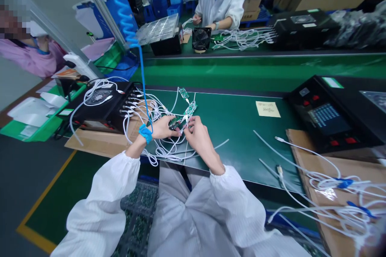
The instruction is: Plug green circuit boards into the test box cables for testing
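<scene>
Gripping a circuit board (pixel 173 122), left hand (pixel 162 127) fingers narrow; right hand (pixel 197 133) fingertips nearly together on white cable (pixel 185 118) beside it.

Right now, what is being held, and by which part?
The left hand holds a small circuit board by its edge; what the right hand holds, if anything, is unclear.

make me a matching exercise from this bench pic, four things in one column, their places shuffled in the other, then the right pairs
Things
1. nearest circuit board
2. paper note
3. blue wristband
4. standing black fan

Places
A. beyond the green strip
B. around the person's left wrist
C. lying flat on the near bench
D. held in the left hand

Right pairs: 1-D, 2-C, 3-B, 4-A
</scene>
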Motion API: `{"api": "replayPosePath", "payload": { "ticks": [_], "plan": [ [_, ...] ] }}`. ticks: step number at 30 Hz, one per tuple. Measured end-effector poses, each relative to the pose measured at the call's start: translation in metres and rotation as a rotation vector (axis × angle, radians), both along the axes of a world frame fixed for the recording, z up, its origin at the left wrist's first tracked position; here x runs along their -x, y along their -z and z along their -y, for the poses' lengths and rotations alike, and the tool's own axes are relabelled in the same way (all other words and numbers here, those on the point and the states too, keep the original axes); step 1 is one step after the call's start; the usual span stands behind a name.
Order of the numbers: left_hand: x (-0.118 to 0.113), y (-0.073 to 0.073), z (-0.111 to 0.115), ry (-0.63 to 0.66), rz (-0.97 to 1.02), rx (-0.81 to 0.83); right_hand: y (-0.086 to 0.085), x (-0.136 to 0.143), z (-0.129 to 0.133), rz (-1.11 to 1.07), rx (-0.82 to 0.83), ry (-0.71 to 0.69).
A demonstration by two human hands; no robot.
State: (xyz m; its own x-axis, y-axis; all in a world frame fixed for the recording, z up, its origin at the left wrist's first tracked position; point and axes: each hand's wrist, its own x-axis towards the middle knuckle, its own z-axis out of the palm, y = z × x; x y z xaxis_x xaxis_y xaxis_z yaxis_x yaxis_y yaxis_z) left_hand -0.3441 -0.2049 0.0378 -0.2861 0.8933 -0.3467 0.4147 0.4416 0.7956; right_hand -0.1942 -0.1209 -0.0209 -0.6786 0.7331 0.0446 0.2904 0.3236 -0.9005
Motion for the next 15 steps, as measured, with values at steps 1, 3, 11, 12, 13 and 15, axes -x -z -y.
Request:
{"api": "replayPosePath", "payload": {
  "ticks": [1,3,11,12,13,15],
  "plan": [
    [-0.0004,0.0,-0.0001,-0.005,-0.008,-0.013,0.0026,0.0013,-0.0014,-0.077,0.059,0.01],
    [-0.0006,-0.0009,0.0,-0.021,-0.009,-0.03,0.0059,0.0036,-0.0034,-0.199,0.177,0.027],
    [0.0019,-0.0092,0.0058,-0.048,0.093,-0.072,0.0028,0.0075,-0.0068,-0.442,0.381,0.01],
    [0.0027,-0.0091,0.0066,-0.066,0.097,-0.077,0.0025,0.0078,-0.007,-0.452,0.381,0.008],
    [0.0037,-0.0088,0.0071,-0.091,0.107,-0.087,0.0023,0.0081,-0.007,-0.457,0.382,0.005],
    [0.0058,-0.0081,0.0068,-0.188,0.176,-0.15,0.0023,0.0084,-0.0067,-0.46,0.386,-0.002]
  ]
}}
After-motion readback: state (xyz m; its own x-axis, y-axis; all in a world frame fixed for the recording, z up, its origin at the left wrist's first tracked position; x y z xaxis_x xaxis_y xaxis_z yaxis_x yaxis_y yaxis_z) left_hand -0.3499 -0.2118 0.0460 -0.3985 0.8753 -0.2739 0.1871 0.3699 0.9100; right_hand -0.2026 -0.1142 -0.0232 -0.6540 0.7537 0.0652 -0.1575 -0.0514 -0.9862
